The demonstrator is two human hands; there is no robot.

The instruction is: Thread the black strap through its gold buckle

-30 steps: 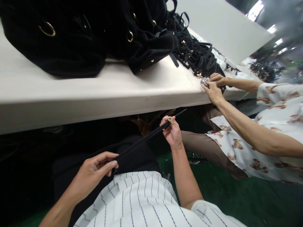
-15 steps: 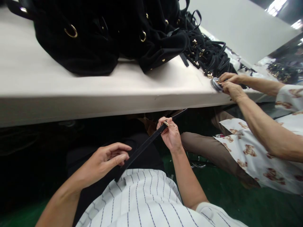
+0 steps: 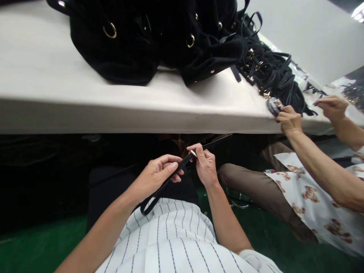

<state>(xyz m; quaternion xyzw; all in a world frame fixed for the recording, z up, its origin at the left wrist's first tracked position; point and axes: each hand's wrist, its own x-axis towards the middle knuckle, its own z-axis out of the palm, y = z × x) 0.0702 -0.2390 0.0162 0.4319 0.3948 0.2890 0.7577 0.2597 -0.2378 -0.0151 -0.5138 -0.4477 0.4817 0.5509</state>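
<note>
A narrow black strap (image 3: 217,141) with a small gold buckle (image 3: 193,153) stretches slantwise over my lap, below the table's front edge. My right hand (image 3: 205,167) is closed on the strap at the buckle, thumb and fingers pinching it. The strap's free end sticks out beyond that hand to the upper right. To the left, my left hand (image 3: 160,172) is closed round the strap, thumb on top. Below it the strap bends in a loop against my striped shirt (image 3: 173,235).
Black bags (image 3: 113,57) with gold rings lie on the pale table (image 3: 42,79). A heap of black straps (image 3: 273,72) with gold fittings is farther right. A co-worker's hand (image 3: 290,121) touches a grey roll (image 3: 274,106); their other hand (image 3: 334,108) is raised beside it.
My left hand has moved right and up and closed on the strap near the buckle. The strap's lower part now curls into a loop. The co-worker's far hand has moved away from the roll.
</note>
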